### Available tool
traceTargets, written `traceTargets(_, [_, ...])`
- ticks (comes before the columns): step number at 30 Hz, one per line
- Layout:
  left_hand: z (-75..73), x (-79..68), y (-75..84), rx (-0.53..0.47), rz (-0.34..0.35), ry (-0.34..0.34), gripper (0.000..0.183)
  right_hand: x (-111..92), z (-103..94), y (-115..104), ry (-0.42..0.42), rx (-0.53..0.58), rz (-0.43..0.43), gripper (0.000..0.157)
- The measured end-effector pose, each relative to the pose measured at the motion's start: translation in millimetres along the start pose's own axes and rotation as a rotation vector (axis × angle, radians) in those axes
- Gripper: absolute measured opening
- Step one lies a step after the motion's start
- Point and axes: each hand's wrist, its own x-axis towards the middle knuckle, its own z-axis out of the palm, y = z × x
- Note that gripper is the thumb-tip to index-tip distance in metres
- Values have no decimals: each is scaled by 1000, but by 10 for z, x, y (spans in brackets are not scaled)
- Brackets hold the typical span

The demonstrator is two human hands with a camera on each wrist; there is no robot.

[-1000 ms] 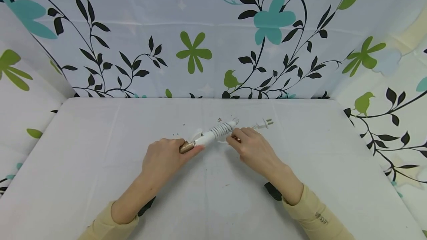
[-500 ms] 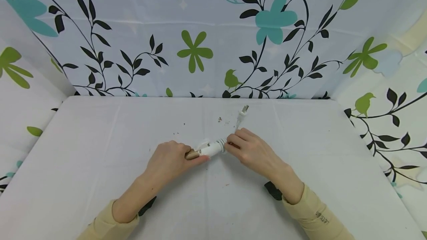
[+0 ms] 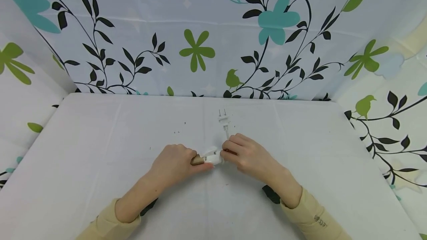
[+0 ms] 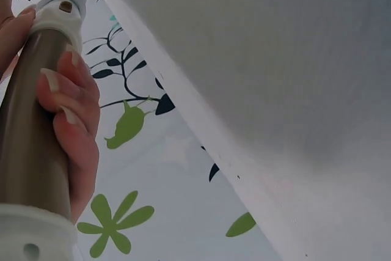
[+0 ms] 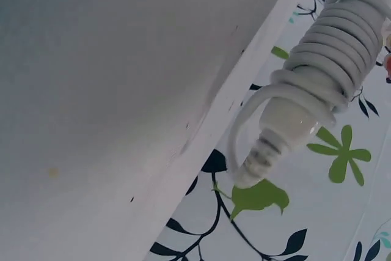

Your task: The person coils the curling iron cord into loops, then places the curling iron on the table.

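My left hand (image 3: 175, 164) grips a curling iron (image 3: 213, 157) by its gold-brown barrel (image 4: 38, 126), fingers curled around it. White plastic parts sit at both ends of the barrel in the left wrist view. Over the white handle (image 5: 287, 117) runs a white cord (image 5: 342, 47), wound in several tight coils. My right hand (image 3: 248, 156) pinches the cord beside the handle, covering most of the coils in the head view. Beyond its fingertips the cord's two-pin plug (image 3: 224, 119) sticks out toward the back of the table.
A white cloth covers the table (image 3: 133, 129), with small dark specks scattered on it. Behind rises a patterned curtain (image 3: 160, 10) with leaves and flowers, and similar fabric hangs at both sides. Dark straps (image 3: 271, 194) show by the wrists.
The plug has swung from the right of the right hand to behind it, farther left. The curling iron has shifted slightly right and nearer, and the right hand now covers the coils.
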Motion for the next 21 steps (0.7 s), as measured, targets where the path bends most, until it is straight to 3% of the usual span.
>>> traceTargets(4, [-10,3,-44,31,51,32,66,-29,-6,58,-10,71,70,32])
traceTargets(12, [-61,19,-92,61,168,44,64,-76,-15,108,1,260,131,47])
traceTargets(17, [-74,19,-93,89,211,42,62,-84,-8,127,6,400,177,28])
traceTargets(21, [-49,8,-92,103,282,82,62,-85,23,141,5,516,177,16])
